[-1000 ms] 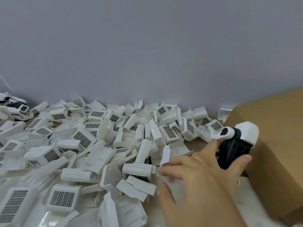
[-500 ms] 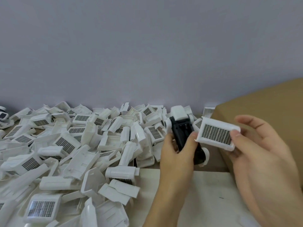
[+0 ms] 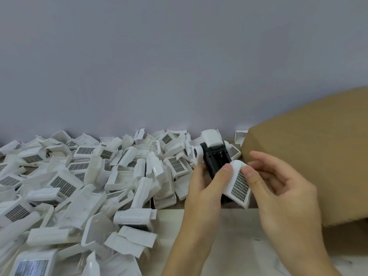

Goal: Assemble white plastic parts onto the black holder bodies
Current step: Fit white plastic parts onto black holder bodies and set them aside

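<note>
A heap of white parts [image 3: 83, 188] covers the left and middle of the tabletop [image 3: 239, 242], many of them showing dark gridded panels, stacked against the grey wall [image 3: 179, 56]. Right of the heap, the left hand [image 3: 205, 188] grips the black holder [image 3: 216, 162], fingers behind it and thumb [image 3: 224, 172] curled over its front. The holder is raised above the tabletop, tilted away from the camera, with a white cap [image 3: 212, 138] at its far end and a round white piece [image 3: 197, 154] on its left side. Against the holder's right side sits a white panel part [image 3: 240, 186], its gridded face towards the camera. The right hand [image 3: 282, 198] pinches this part, thumb [image 3: 250, 177] on its upper edge, the other fingers loosely curled behind. A cardboard box [image 3: 310, 152] stands at the far right, just behind the right hand.
</note>
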Demonstrator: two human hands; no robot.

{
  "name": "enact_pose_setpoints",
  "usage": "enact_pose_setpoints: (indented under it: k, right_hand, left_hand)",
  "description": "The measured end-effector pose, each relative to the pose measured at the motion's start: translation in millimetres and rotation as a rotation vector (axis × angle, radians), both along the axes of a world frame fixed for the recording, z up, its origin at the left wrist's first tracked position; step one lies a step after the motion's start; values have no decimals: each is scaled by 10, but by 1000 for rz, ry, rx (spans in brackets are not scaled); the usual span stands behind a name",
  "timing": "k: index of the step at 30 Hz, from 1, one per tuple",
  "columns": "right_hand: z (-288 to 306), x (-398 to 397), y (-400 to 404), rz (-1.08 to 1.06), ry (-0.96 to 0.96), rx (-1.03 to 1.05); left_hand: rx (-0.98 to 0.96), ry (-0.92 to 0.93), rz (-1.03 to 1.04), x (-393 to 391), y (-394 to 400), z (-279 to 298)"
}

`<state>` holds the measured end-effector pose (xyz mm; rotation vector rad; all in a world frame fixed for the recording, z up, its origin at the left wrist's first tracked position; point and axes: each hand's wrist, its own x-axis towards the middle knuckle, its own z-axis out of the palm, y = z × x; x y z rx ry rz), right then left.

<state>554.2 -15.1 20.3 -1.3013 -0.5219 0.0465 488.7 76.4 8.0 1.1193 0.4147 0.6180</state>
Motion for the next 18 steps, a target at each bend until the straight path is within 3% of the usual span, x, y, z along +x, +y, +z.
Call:
enact_pose_setpoints:
  k: [5,9,12,18]
  right_hand:
    - [-6,0,-3,-40,47,64]
    - [-49,-14,-5,-79,-83,-116]
    - [-53,-43,4,14,-88,-178]
    - [-73,-54,25,31,-125,-279]
  left_hand:
    - [127,-1,-5,-3,-49,43]
    - [149,20,75,-1,-68,81]
    - [174,33,102,-17,-51,93]
    - [48,33,126,-19,-54,105]
